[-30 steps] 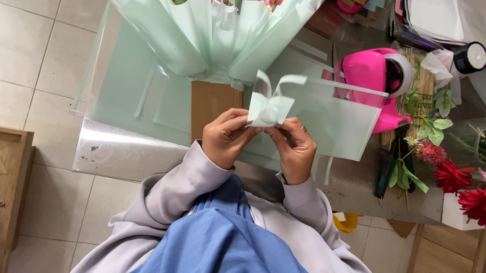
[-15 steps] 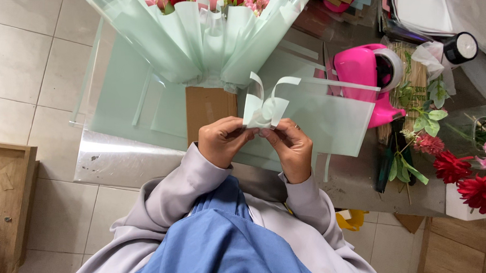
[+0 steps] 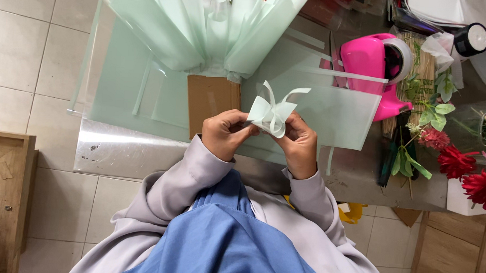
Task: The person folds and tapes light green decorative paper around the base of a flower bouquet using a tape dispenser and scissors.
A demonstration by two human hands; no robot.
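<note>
My left hand (image 3: 225, 134) and my right hand (image 3: 298, 143) together pinch a small pale-green paper bow (image 3: 271, 111) above the table's near edge. Two thin ribbon tails curl up from its middle. Just beyond it lies a bouquet wrapped in pale-green paper (image 3: 214, 28), its stem end toward me, with pink and red blooms barely showing at the top of the view. Sheets of the same green paper (image 3: 341, 110) are spread under and around the hands.
A pink tape dispenser (image 3: 372, 60) stands at the right. Beside it lie bamboo sticks (image 3: 418, 67), green leaves (image 3: 409, 158) and red flowers (image 3: 481, 185). A brown card (image 3: 212, 100) lies under the bouquet. A wooden cabinet (image 3: 4, 198) stands at the left on the tiled floor.
The bow has been turned and pulled tighter between my fingers; its tails now curl differently. The view has shifted slightly, so less of the blooms shows.
</note>
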